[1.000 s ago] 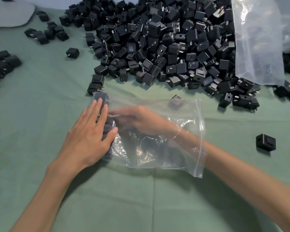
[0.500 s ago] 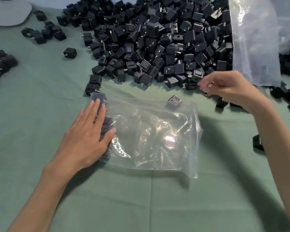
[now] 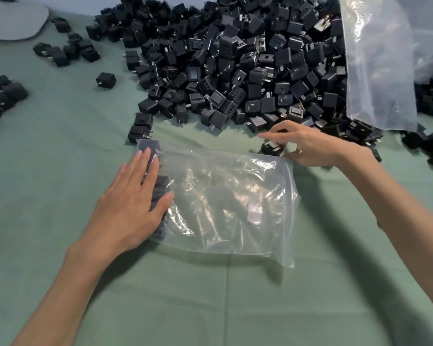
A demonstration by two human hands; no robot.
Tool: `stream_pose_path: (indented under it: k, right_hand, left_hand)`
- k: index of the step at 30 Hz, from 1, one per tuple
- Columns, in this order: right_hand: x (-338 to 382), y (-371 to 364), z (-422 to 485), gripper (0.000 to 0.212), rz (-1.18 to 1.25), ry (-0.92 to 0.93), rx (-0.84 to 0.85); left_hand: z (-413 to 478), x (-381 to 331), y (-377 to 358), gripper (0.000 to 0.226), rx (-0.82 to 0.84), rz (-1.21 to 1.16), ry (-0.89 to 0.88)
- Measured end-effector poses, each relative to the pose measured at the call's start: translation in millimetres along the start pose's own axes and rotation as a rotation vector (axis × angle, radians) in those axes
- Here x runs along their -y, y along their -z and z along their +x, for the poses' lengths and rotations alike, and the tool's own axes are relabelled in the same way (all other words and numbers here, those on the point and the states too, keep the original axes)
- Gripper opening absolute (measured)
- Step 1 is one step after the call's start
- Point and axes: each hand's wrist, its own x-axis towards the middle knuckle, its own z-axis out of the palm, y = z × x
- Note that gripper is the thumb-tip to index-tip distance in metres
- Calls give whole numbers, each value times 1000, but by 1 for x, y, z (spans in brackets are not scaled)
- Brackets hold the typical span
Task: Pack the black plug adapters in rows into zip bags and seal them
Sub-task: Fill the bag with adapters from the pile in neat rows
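A clear zip bag [image 3: 225, 203] lies flat on the green cloth, its open mouth toward the right. A column of black adapters [image 3: 160, 193] sits inside along its left end. My left hand [image 3: 133, 203] lies flat with straight fingers on that end, pressing the adapters through the plastic. My right hand [image 3: 308, 143] hovers at the bag's upper right corner, its fingers curled round a black plug adapter [image 3: 273, 148]. A big heap of black adapters [image 3: 235, 71] fills the far middle of the table.
A large clear plastic bag [image 3: 380, 66] hangs at the far right over the heap. Loose adapters lie at the left edge [image 3: 3, 93], far left [image 3: 65, 49] and right edge [image 3: 430, 148]. A grey pad [image 3: 13, 21] sits in the far left corner.
My right hand came out of the zip bag, reached to the heap, and has come back to the bag's upper right corner gripping an adapter. The left hand stayed put.
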Motion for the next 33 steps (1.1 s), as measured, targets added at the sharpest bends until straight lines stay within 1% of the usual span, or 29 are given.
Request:
stream_pose_path:
  k: [2,3,5,8,12,13,15,18,19,22,23,25,26,27,29,32,33]
  right_hand:
    - [0,1,0,58,-41,3,23]
    - [-1,1,0,51,-49,-8,-5]
    - [-1,-2,-5,39,-74,-49,-106]
    - [-1,-12,-25,35,-105,-88,-249]
    - [5,-29,-64,21,24,-151,-394]
    - [9,-35,-72,21,50,-178,-424]
    - [17,-48,-82,25,83,-225,-493]
    - [27,-65,-92,31,65,-209,-562]
    - [31,-69,-96,31,37,-184,-566]
    - [39,-72,-100,28,-144,-100,-616]
    - [42,-72,-100,26,-145,-93,-634]
    - [54,-71,-101,24,-21,-79,-649]
    - [61,-70,-103,26,89,-72,-643]
    - [68,-70,-103,30,241,-83,-620]
    - [81,-65,-103,45,593,-118,-527]
    - [96,-56,-93,48,1155,-112,-413]
    - [99,-53,-88,51,1352,-113,-343]
  left_hand:
    - [0,0,0,78,-3,-2,-2]
    - [0,-1,0,78,-2,-4,-3]
    - [0,-1,0,78,-2,-8,-1]
    - [0,-1,0,78,-4,-9,1]
    - [1,-1,-1,78,-5,-13,0]
    - [0,-1,-1,78,-5,-12,-1]
    - [0,0,-2,78,-7,-8,-2]
    - [1,0,-2,78,-9,-6,-2]
    - [1,0,-1,78,-7,-7,-2]
    - [0,0,-1,78,-6,-8,-1]
    - [0,0,-1,77,-6,-8,-1]
    - [-1,0,-1,77,-6,-11,-1]
    - [-1,0,-1,77,-8,-12,0]
    - [0,0,-1,77,-9,-13,1]
    - [0,0,-2,78,-10,-13,1]
    - [0,0,-1,81,-8,-16,0]
    - [0,-1,-1,83,-10,-19,0]
